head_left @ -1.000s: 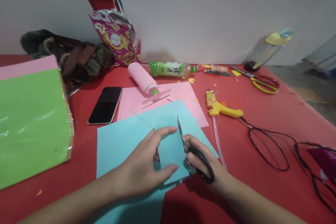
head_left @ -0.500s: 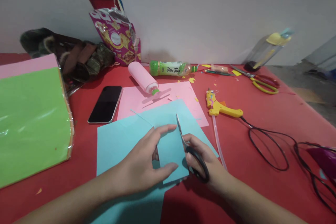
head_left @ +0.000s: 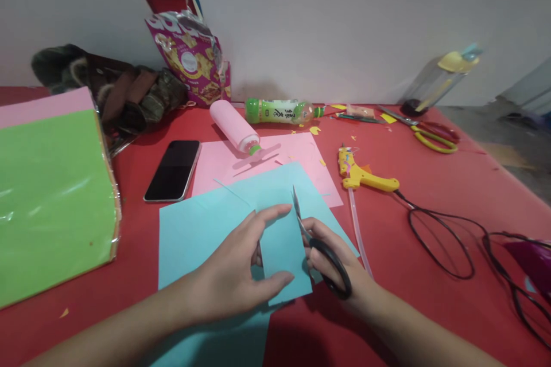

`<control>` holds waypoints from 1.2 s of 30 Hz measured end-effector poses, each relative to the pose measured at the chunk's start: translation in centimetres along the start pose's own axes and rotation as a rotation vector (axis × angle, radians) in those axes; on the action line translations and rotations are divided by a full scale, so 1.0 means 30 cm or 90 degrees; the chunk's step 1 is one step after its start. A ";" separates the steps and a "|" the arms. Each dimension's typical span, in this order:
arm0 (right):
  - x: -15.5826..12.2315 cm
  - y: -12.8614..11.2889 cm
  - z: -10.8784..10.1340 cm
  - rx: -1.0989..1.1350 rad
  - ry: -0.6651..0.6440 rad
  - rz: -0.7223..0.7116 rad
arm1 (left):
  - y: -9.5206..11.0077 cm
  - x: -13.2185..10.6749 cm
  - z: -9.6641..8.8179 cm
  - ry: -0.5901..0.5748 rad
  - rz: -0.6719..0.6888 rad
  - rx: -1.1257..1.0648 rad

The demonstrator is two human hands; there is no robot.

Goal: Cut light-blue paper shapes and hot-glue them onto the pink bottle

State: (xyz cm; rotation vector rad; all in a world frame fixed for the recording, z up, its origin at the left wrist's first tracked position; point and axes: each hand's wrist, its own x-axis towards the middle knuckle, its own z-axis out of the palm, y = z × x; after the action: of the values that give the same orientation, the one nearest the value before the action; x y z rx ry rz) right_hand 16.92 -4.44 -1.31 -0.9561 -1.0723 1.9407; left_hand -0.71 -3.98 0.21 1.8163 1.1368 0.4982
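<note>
Left hand [head_left: 232, 272] grips small light-blue rectangular paper piece [head_left: 284, 252], thumb and index on top, other fingers partly hidden. Right hand [head_left: 344, 258] closed around black-handled metal scissors [head_left: 319, 245], blades at piece's right side. Piece held over large light-blue paper sheet [head_left: 202, 235], well in from red table's [head_left: 413, 304] right edge. Yellow plastic glue gun [head_left: 365, 178] nearer that edge; green clear-plastic bottle [head_left: 279, 112] lies along far edge.

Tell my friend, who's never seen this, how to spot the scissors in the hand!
On the red table, find the big blue sheet. Over its right part, the right hand holds the scissors, blades pointing away beside a smaller blue piece. They have black handles; the other pair, lying farther back, has red and yellow ones.
</note>
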 end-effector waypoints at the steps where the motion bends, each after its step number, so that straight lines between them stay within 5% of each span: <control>1: 0.000 -0.003 0.001 -0.005 0.003 0.001 | 0.000 0.000 0.000 -0.001 -0.001 0.000; 17: -0.002 -0.005 0.009 -0.094 0.029 0.015 | -0.006 -0.001 0.000 0.008 0.011 0.000; 36: -0.001 0.009 0.002 0.071 -0.019 -0.012 | 0.002 0.001 0.003 -0.026 0.000 -0.031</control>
State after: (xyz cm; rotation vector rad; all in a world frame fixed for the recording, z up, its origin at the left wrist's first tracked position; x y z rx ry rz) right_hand 16.82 -4.59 -1.53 -0.8556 -0.9742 1.9828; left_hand -0.59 -4.02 0.22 1.7769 1.0880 0.4824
